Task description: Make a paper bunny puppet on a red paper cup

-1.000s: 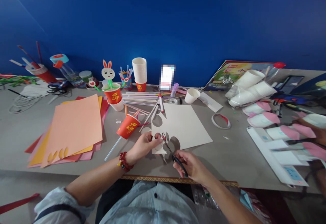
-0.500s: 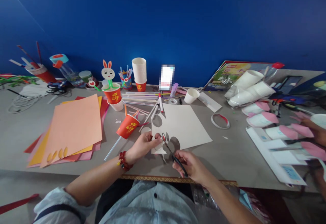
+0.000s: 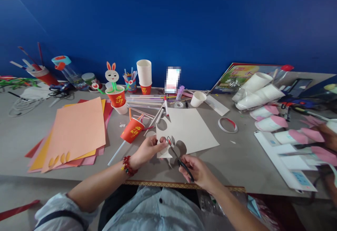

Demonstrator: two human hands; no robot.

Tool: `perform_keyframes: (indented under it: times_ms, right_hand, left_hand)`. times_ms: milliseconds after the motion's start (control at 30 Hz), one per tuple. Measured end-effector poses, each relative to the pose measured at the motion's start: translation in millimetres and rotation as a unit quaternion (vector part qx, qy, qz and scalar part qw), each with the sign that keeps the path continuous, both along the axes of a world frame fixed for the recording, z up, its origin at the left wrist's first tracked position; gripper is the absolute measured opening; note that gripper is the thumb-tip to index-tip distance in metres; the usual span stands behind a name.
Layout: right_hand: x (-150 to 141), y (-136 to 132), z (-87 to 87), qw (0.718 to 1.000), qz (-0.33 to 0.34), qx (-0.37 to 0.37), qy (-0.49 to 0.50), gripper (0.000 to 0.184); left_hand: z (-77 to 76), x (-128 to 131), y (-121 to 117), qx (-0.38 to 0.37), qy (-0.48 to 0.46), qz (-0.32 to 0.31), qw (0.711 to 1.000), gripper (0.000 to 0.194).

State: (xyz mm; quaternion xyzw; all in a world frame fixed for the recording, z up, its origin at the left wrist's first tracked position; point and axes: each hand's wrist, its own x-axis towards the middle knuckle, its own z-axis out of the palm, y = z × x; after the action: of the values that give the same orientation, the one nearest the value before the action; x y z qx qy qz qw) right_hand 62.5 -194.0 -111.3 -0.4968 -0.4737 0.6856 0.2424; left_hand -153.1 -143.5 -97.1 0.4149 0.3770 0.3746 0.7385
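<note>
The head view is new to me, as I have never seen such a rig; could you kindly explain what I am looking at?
There is no robot: these are a person's bare hands, seen by a camera on their head looking forward and down. The left hand seems to pinch a small red-and-white paper piece; the right hand holds black scissors, their tips beside it. On the grey table lie a large white sheet, coloured paper on the left, a tilted red cup and a tape roll. Farther back stand a paper rabbit in a cup and stacked cups.
</note>
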Motion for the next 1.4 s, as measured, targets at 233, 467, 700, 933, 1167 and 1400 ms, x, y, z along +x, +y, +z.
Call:
perform_keyframes:
  times_ms: [233,467,700,933,1167,1400]
  right_hand:
    - [-8,1,16.0,0.999,0.038,-0.009,-0.008,0.043]
    - [-11,2,18.3,0.999,0.035,-0.001,0.011,0.047]
    - [-12,1,15.6,1.0,0.023,-0.003,0.021,0.052]
    - [-13,0,14.2,0.999,0.002,0.0,0.035,0.056]
    - [-17,-1,17.2,0.999,0.0,0.003,0.037,0.051]
    - [-19,-2,20.8,0.999,-0.005,0.006,0.042,0.049]
  left_hand:
    - [0.3,1,-1,-0.001,-0.005,-0.006,1.0,0.037]
    - [-0.7,0,0,0.004,0.001,0.0,1.0,0.037]
    - [-2.1,-1,-1,0.007,-0.001,-0.004,1.0,0.036]
    - [-0.5,0,-1,-0.007,-0.012,0.004,1.0,0.038]
    - [-3.3,1,-2,-0.006,-0.013,0.024,1.0,0.037]
    - [-4.3,2,-2,-0.01,-0.009,0.017,1.0,0.041]
